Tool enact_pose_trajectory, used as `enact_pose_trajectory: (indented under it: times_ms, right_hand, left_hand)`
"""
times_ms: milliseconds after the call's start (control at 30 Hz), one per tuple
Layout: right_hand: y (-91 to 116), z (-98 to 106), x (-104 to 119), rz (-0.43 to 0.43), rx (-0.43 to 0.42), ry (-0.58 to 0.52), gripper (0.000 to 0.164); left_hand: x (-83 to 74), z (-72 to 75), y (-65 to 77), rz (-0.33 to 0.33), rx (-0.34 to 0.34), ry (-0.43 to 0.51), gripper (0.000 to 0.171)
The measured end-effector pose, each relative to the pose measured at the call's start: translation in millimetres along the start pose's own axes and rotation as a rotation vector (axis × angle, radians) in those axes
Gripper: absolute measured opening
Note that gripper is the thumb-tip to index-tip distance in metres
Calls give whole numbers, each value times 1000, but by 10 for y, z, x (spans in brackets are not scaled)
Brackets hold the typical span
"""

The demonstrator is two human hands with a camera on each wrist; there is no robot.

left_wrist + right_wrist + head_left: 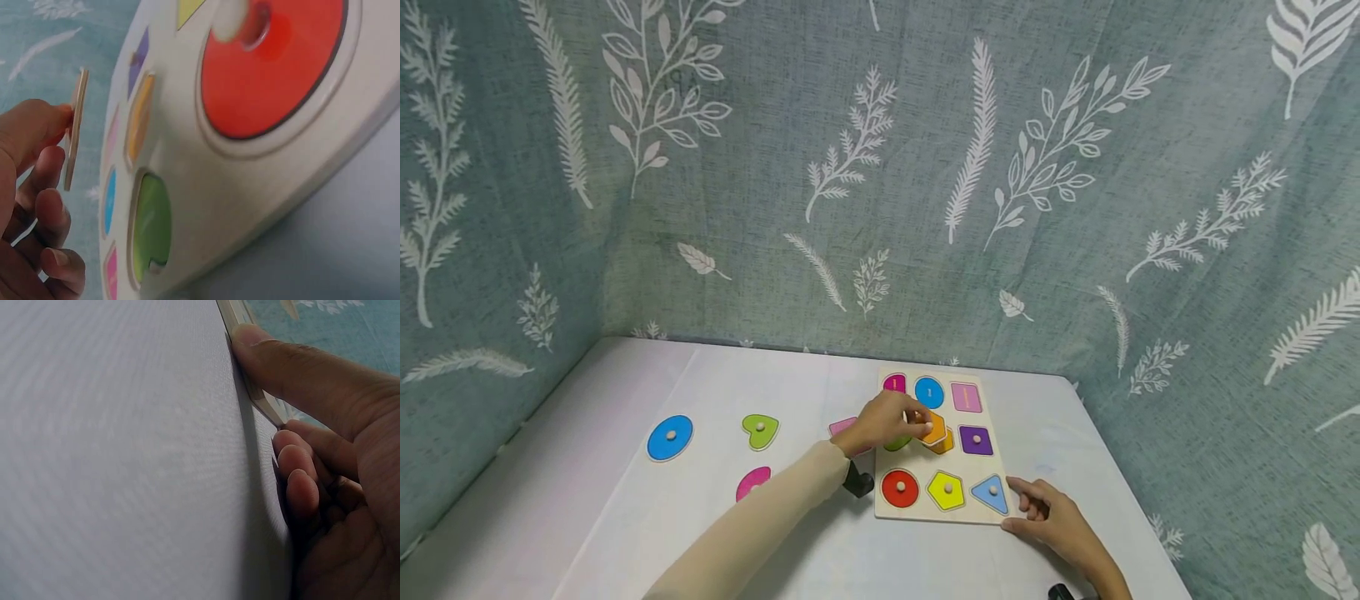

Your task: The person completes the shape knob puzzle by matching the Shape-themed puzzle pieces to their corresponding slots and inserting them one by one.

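Note:
My left hand (887,418) pinches an orange hexagon piece (936,429) over the wooden shape board (917,460). In the left wrist view the hexagon (76,131) appears edge-on between thumb and fingers, apart from the board. Partly beneath it lies the board's orange recess (948,442). A red circle (900,488), yellow pentagon (945,491), blue triangle (990,494) and purple square (976,440), all knobbed, sit in the board. My right hand (1051,518) grips the board's near right corner, thumb (265,359) against its edge. The left hand partly covers the green recess (897,444).
Left of the board lie a blue circle (670,437), a green heart (761,432), a magenta piece (752,482) partly behind the left sleeve, and a pink piece (842,426) partly behind the left wrist. A leaf-patterned curtain (917,275) borders the white table (617,500).

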State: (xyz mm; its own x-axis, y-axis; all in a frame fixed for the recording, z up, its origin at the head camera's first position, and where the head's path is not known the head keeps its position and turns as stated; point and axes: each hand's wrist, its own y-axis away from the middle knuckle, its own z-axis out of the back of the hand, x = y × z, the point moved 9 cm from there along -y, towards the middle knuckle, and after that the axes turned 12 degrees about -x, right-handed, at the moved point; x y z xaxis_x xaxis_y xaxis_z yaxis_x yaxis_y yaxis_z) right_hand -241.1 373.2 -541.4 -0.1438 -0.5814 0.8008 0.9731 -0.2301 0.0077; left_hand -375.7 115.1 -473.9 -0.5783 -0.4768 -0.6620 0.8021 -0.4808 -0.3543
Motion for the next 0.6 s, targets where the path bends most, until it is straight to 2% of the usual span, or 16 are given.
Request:
enact_pose_trajectory:
  times_ms: [267,600]
  right_hand:
    - [-4,-1,4,7,7,-11,73]
    - [-10,12,2,14,4,-6,74]
  left_hand:
    - [-52,-120,-41,-16,4,-57,14]
    - [-46,-274,-122,56,6,-97,16]
